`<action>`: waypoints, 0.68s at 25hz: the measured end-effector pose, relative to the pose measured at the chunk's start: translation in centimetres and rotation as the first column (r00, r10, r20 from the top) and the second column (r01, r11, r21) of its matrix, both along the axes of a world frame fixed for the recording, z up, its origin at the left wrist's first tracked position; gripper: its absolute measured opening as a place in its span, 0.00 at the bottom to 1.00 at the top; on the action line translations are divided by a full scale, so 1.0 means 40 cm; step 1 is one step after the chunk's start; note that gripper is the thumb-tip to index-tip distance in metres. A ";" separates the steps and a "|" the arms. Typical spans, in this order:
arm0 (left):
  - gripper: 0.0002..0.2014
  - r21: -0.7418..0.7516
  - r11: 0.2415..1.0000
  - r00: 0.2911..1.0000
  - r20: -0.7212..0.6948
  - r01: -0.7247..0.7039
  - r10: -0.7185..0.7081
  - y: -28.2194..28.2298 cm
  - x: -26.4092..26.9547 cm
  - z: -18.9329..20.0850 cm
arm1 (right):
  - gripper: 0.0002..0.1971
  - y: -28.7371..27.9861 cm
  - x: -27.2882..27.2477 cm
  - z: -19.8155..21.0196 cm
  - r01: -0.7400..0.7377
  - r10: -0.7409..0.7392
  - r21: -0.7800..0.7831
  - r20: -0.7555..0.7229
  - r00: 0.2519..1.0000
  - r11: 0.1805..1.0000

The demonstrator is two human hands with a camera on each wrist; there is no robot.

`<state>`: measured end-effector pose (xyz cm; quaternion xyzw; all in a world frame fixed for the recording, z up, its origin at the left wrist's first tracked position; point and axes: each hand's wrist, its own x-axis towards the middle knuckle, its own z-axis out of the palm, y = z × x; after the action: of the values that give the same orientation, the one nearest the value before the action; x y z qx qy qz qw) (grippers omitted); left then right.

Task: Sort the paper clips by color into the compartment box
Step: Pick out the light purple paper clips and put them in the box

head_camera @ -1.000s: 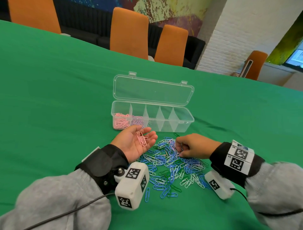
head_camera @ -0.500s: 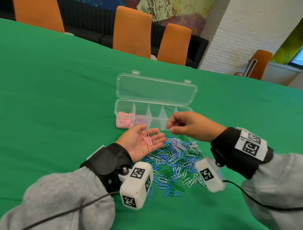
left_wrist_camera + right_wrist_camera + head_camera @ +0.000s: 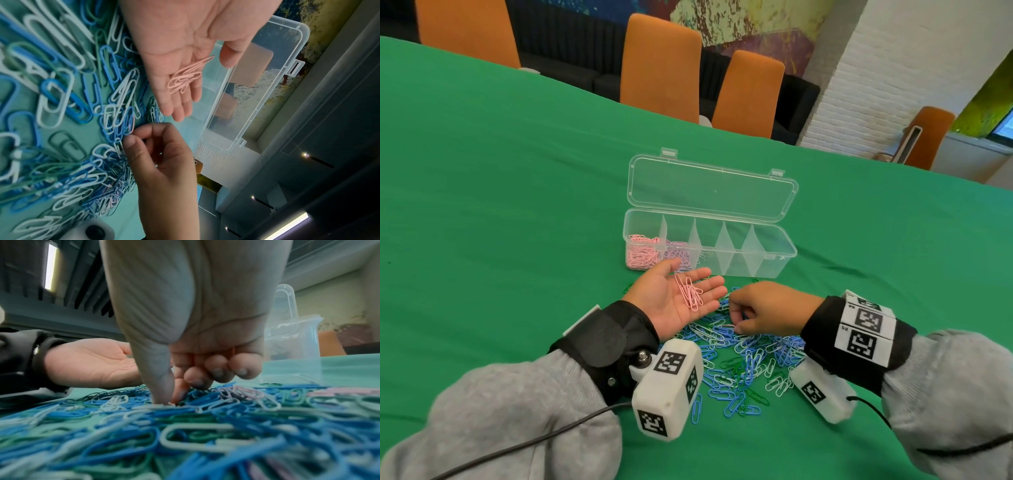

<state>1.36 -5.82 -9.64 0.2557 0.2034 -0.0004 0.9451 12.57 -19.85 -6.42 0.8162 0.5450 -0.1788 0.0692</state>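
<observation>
Several pink clips (image 3: 689, 295) loose on the upturned left hand (image 3: 674, 299).

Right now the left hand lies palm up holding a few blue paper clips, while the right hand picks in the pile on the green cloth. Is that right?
Not quite. The paper clips in the left hand are pink, not blue; the head view shows it, and the left wrist view agrees. The rest holds: the palm is up, and the right hand picks in the pile on the green cloth.
</observation>
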 end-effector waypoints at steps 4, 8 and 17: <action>0.24 -0.020 1.000 1.000 0.018 -0.003 0.004 0.002 0.002 -0.001 | 0.12 -0.011 0.008 -0.003 0.031 -0.032 -0.018 -0.065 0.997 0.999; 0.24 -0.009 1.000 1.000 0.003 0.007 -0.007 0.002 0.003 -0.008 | 0.12 -0.025 0.011 0.028 0.131 -0.122 0.043 -0.167 0.978 0.990; 0.24 -0.084 0.996 0.999 0.030 -0.008 0.011 -0.004 0.003 -0.004 | 0.06 -0.003 0.051 0.103 0.215 -0.160 0.273 -0.209 0.965 0.938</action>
<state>1.46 -5.98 -9.81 0.2150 0.1897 -0.0006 0.9580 14.62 -19.96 -2.30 0.8458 0.4889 -0.1763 -0.1208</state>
